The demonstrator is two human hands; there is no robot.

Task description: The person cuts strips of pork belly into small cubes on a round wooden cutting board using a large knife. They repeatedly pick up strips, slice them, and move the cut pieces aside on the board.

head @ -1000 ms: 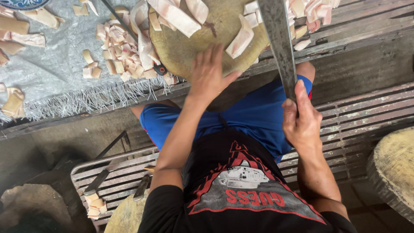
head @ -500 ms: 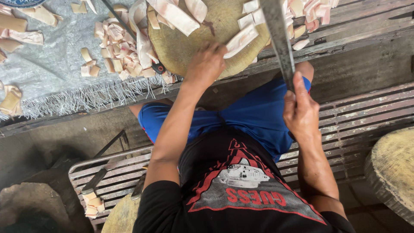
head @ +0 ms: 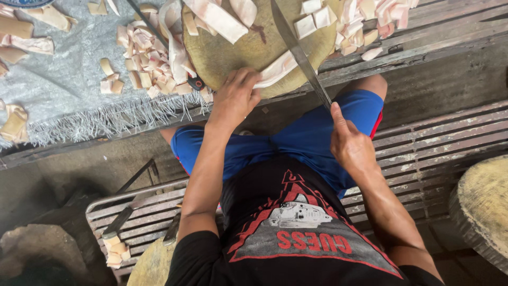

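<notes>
Wooden and round, the chopping block (head: pixel 248 53) is seen from the head view at the top of the picture, resting on a rough plank bench (head: pixel 423 37). The left hand (head: pixel 235 98) is laid on the near edge of the block, and its fingers are pressed down flat on a long pale strip of meat (head: pixel 278 68), not closed around it. The right hand (head: pixel 349 145) is held lower, above the blue shorts (head: pixel 296 140), and its grip is closed tightly around the handle of a long knife (head: pixel 296 50). The blade is stretched upward across the block and is placed just beside the strip, on its right side. More pale strips and square cut pieces (head: pixel 312 13) are spread on the far part of the block. A heap of small cut pieces (head: pixel 145 55) is lying left of the block on a grey woven sheet (head: pixel 69 79). A metal grate (head: pixel 423 148) is seen under the person.
</notes>
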